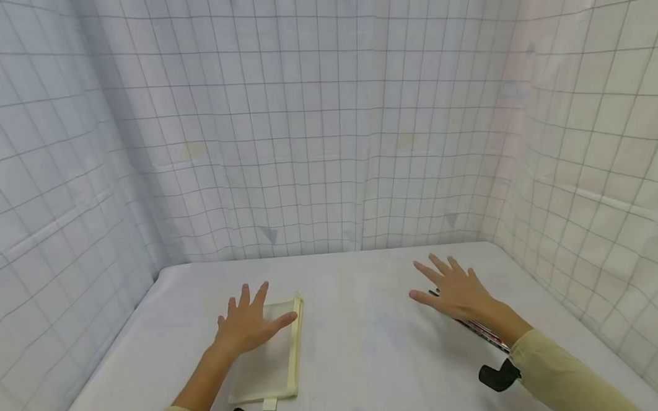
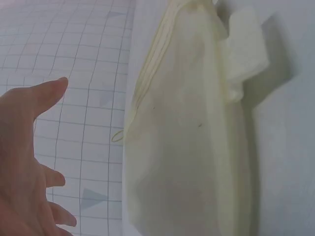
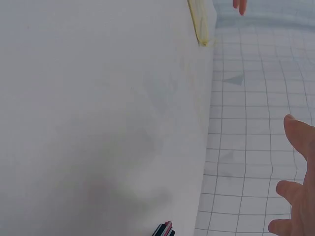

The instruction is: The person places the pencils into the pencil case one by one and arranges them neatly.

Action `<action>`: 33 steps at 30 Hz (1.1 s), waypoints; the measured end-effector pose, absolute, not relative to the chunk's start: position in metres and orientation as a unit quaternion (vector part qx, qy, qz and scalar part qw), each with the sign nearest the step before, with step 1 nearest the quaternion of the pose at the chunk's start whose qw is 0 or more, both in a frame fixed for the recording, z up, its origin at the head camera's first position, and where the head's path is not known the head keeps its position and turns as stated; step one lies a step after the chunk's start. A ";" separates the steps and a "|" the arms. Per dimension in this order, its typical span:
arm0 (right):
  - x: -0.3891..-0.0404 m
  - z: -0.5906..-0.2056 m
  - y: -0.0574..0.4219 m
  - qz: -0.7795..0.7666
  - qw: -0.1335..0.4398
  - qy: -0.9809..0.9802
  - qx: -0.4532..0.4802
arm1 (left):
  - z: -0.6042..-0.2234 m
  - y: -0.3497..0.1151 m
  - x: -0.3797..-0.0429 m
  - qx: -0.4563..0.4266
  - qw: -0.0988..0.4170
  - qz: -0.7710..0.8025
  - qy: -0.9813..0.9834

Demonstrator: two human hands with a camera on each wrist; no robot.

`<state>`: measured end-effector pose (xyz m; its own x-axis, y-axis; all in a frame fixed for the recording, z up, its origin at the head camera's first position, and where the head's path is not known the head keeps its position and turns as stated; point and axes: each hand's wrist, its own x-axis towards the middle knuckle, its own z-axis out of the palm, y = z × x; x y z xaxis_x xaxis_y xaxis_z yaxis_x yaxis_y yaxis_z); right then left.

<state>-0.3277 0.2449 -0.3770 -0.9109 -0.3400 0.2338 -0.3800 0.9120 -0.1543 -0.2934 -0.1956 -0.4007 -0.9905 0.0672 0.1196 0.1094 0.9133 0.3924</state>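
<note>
My left hand (image 1: 246, 328) hovers with spread fingers over a flat, see-through pouch (image 1: 262, 373) with cream edging. The pouch lies on the left part of the white table. A cream zipper (image 2: 156, 54) runs along one long side, and a small pale tab (image 2: 246, 44) sticks out at the near end. Over on the right, my other hand (image 1: 456, 292) is held above a bundle of slim dark pens or pencils (image 1: 483, 333), its fingers spread too. That hand and forearm hide much of the bundle; its tips (image 3: 163, 229) show in the right wrist view. Neither hand holds anything.
The white tabletop (image 1: 358, 340) stretches between the two hands. White curtains with a grid pattern (image 1: 324, 119) enclose the table at the back and both sides. Black straps with camera mounts (image 1: 498, 375) sit at the wrists.
</note>
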 end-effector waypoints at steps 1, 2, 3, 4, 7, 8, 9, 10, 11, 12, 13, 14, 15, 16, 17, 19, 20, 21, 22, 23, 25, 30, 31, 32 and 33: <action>-0.327 -0.379 0.247 0.106 0.103 -0.971 0.187 | -0.403 -0.193 -0.292 -0.041 0.044 -0.209 -0.976; -0.326 -0.381 0.249 0.112 0.104 -0.970 0.189 | -0.405 -0.191 -0.291 -0.037 0.036 -0.213 -0.976; -0.325 -0.384 0.251 0.121 0.104 -0.969 0.191 | -0.406 -0.190 -0.289 -0.032 0.032 -0.216 -0.975; -0.324 -0.386 0.253 0.128 0.103 -0.967 0.193 | -0.408 -0.188 -0.287 -0.028 0.027 -0.219 -0.975; -0.320 -0.394 0.260 0.149 0.098 -0.965 0.194 | -0.413 -0.183 -0.280 -0.017 0.018 -0.233 -0.972; -0.319 -0.397 0.262 0.154 0.095 -0.965 0.191 | -0.415 -0.181 -0.278 -0.014 0.016 -0.236 -0.972; -0.317 -0.399 0.264 0.158 0.092 -0.965 0.188 | -0.418 -0.180 -0.276 -0.013 0.017 -0.239 -0.971; -0.316 -0.401 0.266 0.160 0.091 -0.965 0.184 | -0.421 -0.179 -0.275 -0.012 0.015 -0.239 -0.971; -0.315 -0.403 0.269 0.163 0.090 -0.966 0.180 | -0.423 -0.178 -0.275 -0.011 0.016 -0.239 -0.971; -0.314 -0.405 0.272 0.164 0.092 -0.966 0.176 | -0.425 -0.178 -0.274 -0.010 0.014 -0.239 -0.971; -0.313 -0.406 0.274 0.165 0.094 -0.967 0.170 | -0.427 -0.177 -0.274 -0.009 0.013 -0.236 -0.972; -0.312 -0.408 0.277 0.162 0.098 -0.967 0.169 | -0.429 -0.176 -0.274 -0.009 0.016 -0.233 -0.972; -0.311 -0.409 0.280 0.161 0.102 -0.968 0.166 | -0.430 -0.176 -0.273 -0.008 0.017 -0.231 -0.973; -0.311 -0.410 0.283 0.157 0.107 -0.968 0.165 | -0.431 -0.176 -0.273 -0.007 0.016 -0.229 -0.973; -0.311 -0.412 0.286 0.154 0.111 -0.968 0.164 | -0.431 -0.175 -0.273 -0.007 0.018 -0.228 -0.974; -0.310 -0.415 0.292 0.147 0.116 -0.968 0.165 | -0.432 -0.175 -0.273 -0.007 0.014 -0.229 -0.973; -0.309 -0.416 0.295 0.147 0.116 -0.968 0.166 | -0.432 -0.175 -0.273 -0.009 0.012 -0.233 -0.972; -0.308 -0.418 0.297 0.149 0.114 -0.968 0.167 | -0.433 -0.175 -0.273 -0.010 0.006 -0.236 -0.972; -0.309 -0.419 0.300 0.148 0.112 -0.968 0.169 | -0.432 -0.176 -0.273 -0.013 0.001 -0.241 -0.970; -0.309 -0.420 0.302 0.150 0.109 -0.968 0.170 | -0.432 -0.176 -0.273 -0.014 -0.002 -0.247 -0.969; -0.311 -0.422 0.306 0.153 0.099 -0.968 0.173 | -0.431 -0.177 -0.274 -0.016 -0.011 -0.259 -0.966; -0.316 -0.431 0.312 0.164 0.078 -0.969 0.165 | -0.427 -0.180 -0.273 -0.015 -0.022 -0.272 -0.962; -0.317 -0.433 0.313 0.167 0.077 -0.969 0.165 | -0.427 -0.180 -0.273 -0.015 -0.024 -0.274 -0.961; -0.317 -0.435 0.313 0.174 0.076 -0.968 0.164 | -0.427 -0.180 -0.273 -0.016 -0.025 -0.276 -0.961; -0.318 -0.437 0.314 0.179 0.078 -0.967 0.164 | -0.427 -0.180 -0.273 -0.015 -0.026 -0.279 -0.960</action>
<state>-0.3176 0.3141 -0.4370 -0.9339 -0.2892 0.2104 -0.3453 0.8824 -0.3197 -0.2731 -0.1803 -0.4271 -0.9982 0.0430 -0.0410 0.0143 0.8434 0.5370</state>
